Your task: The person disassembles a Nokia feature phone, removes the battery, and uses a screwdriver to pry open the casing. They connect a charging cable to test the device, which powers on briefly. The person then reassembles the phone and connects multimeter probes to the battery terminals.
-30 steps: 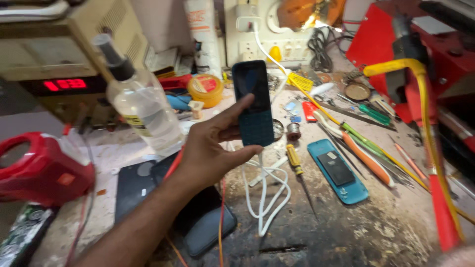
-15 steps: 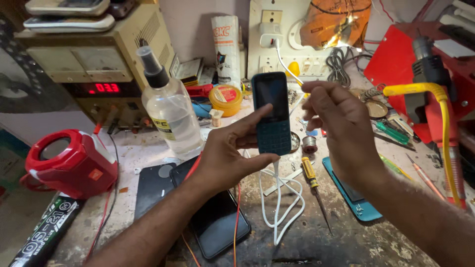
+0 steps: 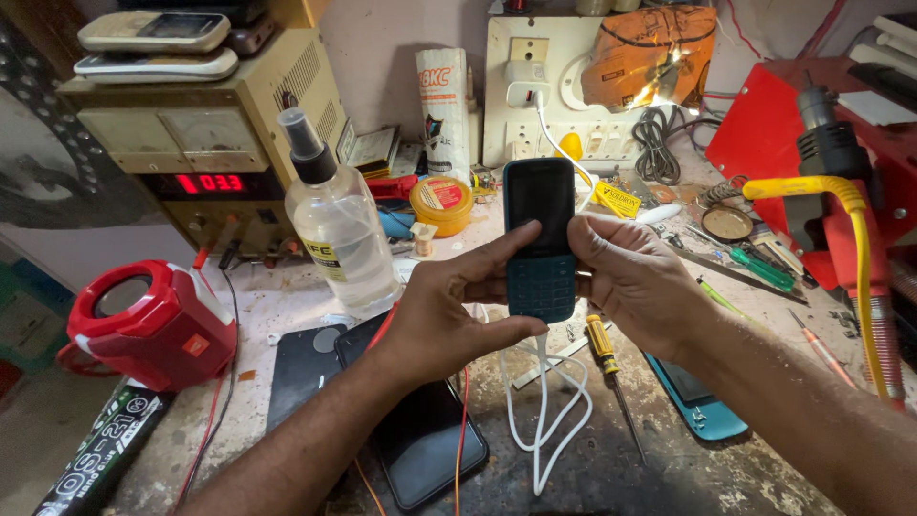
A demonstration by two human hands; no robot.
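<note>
Dark teal keypad phone (image 3: pixel 541 247): upright, screen dark, facing camera, held above workbench, white cable below.

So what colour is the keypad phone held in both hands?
Dark teal phone with a black screen, seen clearly in the head view.

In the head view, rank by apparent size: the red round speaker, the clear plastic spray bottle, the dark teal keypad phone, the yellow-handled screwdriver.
1. Red round speaker.
2. Clear plastic spray bottle, close behind it; the two look nearly alike.
3. Dark teal keypad phone, held by both hands nearer the camera, so probably flattered.
4. Yellow-handled screwdriver.
</note>
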